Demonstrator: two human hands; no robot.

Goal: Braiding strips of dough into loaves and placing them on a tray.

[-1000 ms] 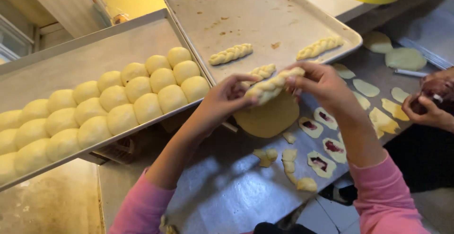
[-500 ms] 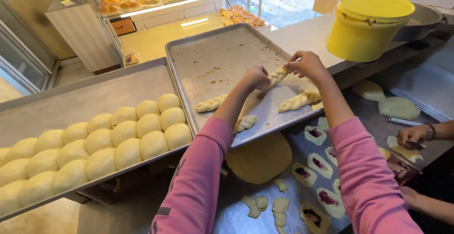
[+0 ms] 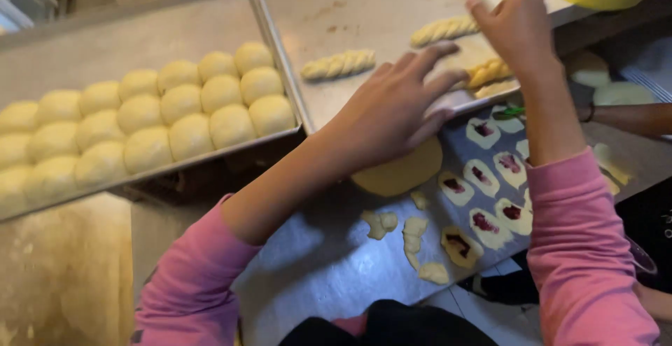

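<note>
Now lowered onto tray [image 3: 336,10], spread hands [image 3: 392,108] over crosswise-lying braid [image 3: 490,73].

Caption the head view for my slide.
Both hands, left hand and right hand, over braided dough on a baking tray.
</note>
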